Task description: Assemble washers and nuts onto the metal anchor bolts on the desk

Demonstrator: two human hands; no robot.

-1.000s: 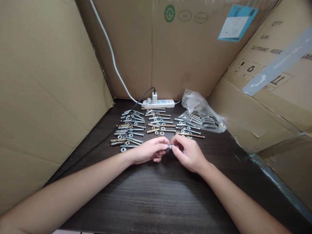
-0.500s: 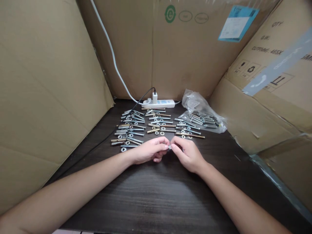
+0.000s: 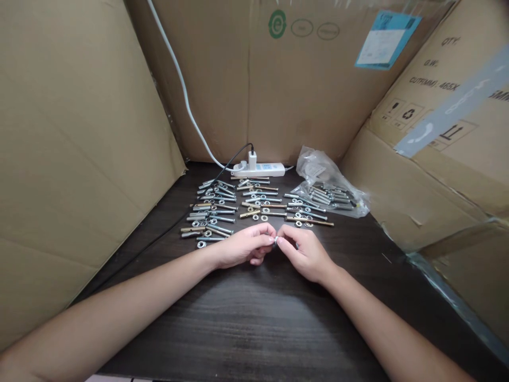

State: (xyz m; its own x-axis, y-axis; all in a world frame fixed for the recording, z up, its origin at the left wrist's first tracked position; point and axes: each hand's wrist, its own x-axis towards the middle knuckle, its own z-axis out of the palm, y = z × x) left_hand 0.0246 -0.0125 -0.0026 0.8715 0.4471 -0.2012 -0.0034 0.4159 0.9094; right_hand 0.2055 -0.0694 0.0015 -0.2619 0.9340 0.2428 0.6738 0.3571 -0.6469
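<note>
Between my fingertips, in the middle of the head view, is a small silvery metal piece [image 3: 276,240], mostly covered by the fingers; its exact kind is too small to make out. My left hand [image 3: 247,246] is closed in a pinch on its left side. From the right, the thumb and index finger of my right hand [image 3: 305,250] pinch the same piece. Just beyond the hands lie rows of bolts [image 3: 274,214], metal sleeves [image 3: 193,229], nuts and washers [image 3: 264,218], silver and brass-coloured.
A clear plastic bag [image 3: 318,170] holding several bolts lies at the back right. Behind the rows sits a white power strip [image 3: 262,170] with a plugged-in adapter. A black cable [image 3: 147,248] runs along the left. Cardboard walls [image 3: 210,79] enclose the dark table [image 3: 238,329].
My right fingertips have shifted slightly left towards my left hand, and less of the metal piece shows between them. The left hand and the laid-out hardware stay put.
</note>
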